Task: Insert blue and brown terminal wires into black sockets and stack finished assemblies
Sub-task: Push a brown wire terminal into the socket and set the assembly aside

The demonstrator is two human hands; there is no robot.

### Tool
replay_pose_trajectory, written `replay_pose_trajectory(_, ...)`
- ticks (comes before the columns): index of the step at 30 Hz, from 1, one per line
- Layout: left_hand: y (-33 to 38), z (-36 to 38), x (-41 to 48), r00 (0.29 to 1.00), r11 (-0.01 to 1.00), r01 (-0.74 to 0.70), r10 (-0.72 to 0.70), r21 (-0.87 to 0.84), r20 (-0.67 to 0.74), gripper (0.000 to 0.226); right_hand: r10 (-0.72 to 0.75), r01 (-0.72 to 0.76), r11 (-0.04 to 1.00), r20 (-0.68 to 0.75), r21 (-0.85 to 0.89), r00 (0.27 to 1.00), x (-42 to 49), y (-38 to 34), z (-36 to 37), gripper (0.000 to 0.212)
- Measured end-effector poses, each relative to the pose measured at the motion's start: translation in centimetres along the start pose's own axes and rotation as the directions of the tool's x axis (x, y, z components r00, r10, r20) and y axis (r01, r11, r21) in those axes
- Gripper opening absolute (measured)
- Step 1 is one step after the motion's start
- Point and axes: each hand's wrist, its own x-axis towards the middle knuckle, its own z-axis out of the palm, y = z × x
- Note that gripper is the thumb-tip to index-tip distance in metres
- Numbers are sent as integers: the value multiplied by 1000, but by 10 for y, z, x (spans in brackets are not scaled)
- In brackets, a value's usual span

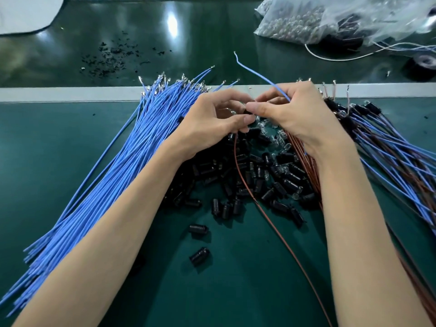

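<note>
On the green tabletop, a blue wire bundle fans out on the left. Finished assemblies lie on the right, and loose sockets heap in the middle. Above the heap, the left hand pinches a mostly hidden socket trailing a brown wire. The right hand pinches one blue wire against it.

This is a small-parts assembly workshop, with one production bench in view. A green work mat carries bulk stock: a thick fan of blue terminal wires on the left, a heap of loose black sockets in the middle and wired assemblies piled on the right. Farther off, past a grey strip, lie clear bags of small parts and black scraps.
</note>
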Motion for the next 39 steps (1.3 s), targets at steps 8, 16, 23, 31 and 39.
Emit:
replay_pose_trajectory(8, 0, 1, 2, 999, 998, 48, -48, -27, -5, 26, 33, -33, 997, -6, -74, 999, 3, -1, 6, 13)
replay_pose_trajectory(16, 1, -1, 3, 998, 997, 65, -65, -43, -1, 18, 20, -19, 1000, -206, 8, 978, 4, -8, 12, 16)
replay_pose_trajectory(23, 5, -1, -1, 996, 993, 77, -73, -87, 50, 14, 115, -23, 957, -306, 288, 945, 7, -16, 15, 22)
replay_pose_trajectory(31, 2, -3, 4, 987, 987, 60, -82, -152, -137, 9, 93, -82, 991, 112, -101, 989, -2, -17, -10, 19)
replay_pose_trajectory(39, 3, -5, 1, 997, 992, 78, -79, -98, -6, 13, 150, -79, 933, -180, 351, 972, 0, -19, -2, 24)
